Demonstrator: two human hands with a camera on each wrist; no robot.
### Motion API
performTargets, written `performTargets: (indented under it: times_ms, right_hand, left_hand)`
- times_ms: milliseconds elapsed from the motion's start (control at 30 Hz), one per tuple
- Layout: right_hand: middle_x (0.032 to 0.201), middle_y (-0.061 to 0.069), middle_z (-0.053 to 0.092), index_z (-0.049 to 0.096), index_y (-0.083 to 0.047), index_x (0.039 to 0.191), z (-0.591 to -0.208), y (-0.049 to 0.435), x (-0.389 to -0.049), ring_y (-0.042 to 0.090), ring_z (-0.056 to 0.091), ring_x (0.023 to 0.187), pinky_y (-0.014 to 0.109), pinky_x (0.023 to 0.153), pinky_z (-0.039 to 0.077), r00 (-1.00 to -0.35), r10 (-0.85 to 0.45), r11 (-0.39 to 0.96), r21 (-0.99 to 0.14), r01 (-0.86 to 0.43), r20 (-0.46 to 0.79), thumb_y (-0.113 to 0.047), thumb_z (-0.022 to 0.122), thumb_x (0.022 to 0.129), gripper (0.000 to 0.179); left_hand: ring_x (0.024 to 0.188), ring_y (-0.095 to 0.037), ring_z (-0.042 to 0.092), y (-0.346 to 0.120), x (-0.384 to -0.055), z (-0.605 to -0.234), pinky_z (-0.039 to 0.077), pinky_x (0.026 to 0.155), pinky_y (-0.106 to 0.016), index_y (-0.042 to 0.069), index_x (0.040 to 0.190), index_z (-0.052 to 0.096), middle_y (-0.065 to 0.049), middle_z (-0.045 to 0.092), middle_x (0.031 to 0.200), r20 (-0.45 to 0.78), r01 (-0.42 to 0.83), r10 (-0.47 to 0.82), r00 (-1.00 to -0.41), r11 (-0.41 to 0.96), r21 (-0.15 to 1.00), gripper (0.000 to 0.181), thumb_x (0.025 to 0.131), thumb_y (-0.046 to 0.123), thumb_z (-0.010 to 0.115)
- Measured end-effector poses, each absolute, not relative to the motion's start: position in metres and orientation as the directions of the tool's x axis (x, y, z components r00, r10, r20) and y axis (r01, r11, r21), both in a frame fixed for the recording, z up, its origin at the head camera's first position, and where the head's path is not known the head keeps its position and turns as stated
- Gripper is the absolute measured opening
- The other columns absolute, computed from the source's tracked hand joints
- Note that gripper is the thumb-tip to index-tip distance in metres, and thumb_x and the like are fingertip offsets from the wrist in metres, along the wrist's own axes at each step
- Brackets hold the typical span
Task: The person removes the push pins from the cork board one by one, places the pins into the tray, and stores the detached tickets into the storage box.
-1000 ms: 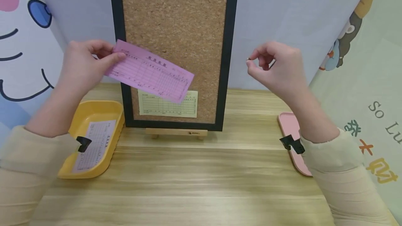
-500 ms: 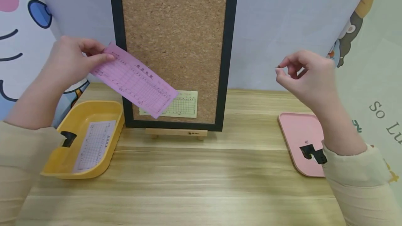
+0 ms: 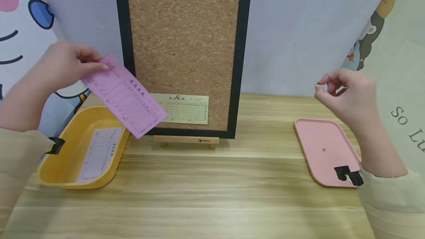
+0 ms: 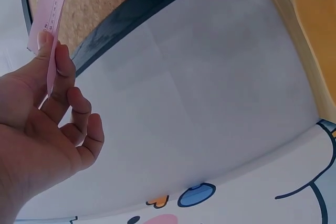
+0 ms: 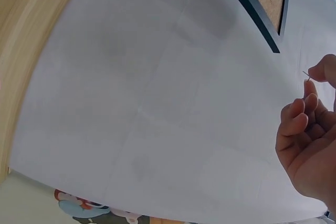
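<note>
Floating left of the board [image 3: 184,43], the left hand [image 3: 68,63] pinches pink paper [image 3: 124,97] partly in front of it. Yellow paper [image 3: 187,110] sits low on the board. Right of the board, the right hand [image 3: 348,92] pinches a pin [image 5: 306,74].

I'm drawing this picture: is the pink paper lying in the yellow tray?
No, the left hand pinches the pink paper by one end, and a paler paper lies in the yellow tray.

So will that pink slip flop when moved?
The pink slip is probably light: it looks thin as paper. Its free end may flutter, since only one end is held. It looks nearly flat, so may droop little.
</note>
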State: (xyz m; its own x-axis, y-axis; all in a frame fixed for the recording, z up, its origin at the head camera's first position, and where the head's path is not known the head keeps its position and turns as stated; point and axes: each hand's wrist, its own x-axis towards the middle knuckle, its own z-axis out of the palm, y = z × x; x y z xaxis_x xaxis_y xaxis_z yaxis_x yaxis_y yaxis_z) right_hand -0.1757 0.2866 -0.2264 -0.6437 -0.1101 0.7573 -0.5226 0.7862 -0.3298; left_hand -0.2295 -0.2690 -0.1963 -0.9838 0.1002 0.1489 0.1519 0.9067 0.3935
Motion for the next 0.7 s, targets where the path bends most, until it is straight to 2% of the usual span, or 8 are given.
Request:
performTargets:
  times_ms: [333, 600, 700]
  right_hand:
    - [0.065, -0.008, 0.048, 0.065, 0.001, 0.078, -0.245, 0.314, -0.172, -0.004, 0.042, 0.062, 0.004, 0.058, 0.034, -0.694, -0.08, 0.816, -0.353, -0.458, 0.716, 0.0, 0.068, 0.074, 0.005]
    - [0.063, -0.002, 0.048, 0.064, 0.002, 0.075, -0.263, 0.329, -0.176, -0.009, 0.04, 0.061, 0.006, 0.055, 0.031, -0.694, -0.122, 0.842, -0.296, -0.45, 0.709, -0.001, 0.065, 0.073, 0.004]
    - [0.063, -0.001, 0.049, 0.064, 0.001, 0.075, -0.272, 0.335, -0.177, -0.009, 0.04, 0.061, 0.007, 0.057, 0.031, -0.712, -0.119, 0.849, -0.3, -0.434, 0.692, 0.0, 0.066, 0.072, 0.003]
  left_hand:
    - [0.073, -0.025, 0.058, -0.283, -0.235, -0.205, 0.041, 0.055, -0.02, 0.0, 0.112, 0.063, -0.018, 0.064, 0.088, 0.079, 0.143, 0.123, -0.989, 0.918, 0.37, 0.041, 0.09, 0.034, 0.062]
    - [0.068, -0.021, 0.061, -0.293, -0.239, -0.215, 0.048, 0.059, -0.027, 0.0, 0.115, 0.062, -0.018, 0.064, 0.088, 0.019, 0.124, 0.126, -0.992, 0.922, 0.366, 0.038, 0.09, 0.029, 0.064]
    - [0.067, -0.021, 0.061, -0.298, -0.241, -0.219, 0.052, 0.062, -0.031, 0.0, 0.114, 0.063, -0.017, 0.065, 0.088, 0.015, 0.131, 0.134, -0.991, 0.921, 0.368, 0.039, 0.09, 0.03, 0.064]
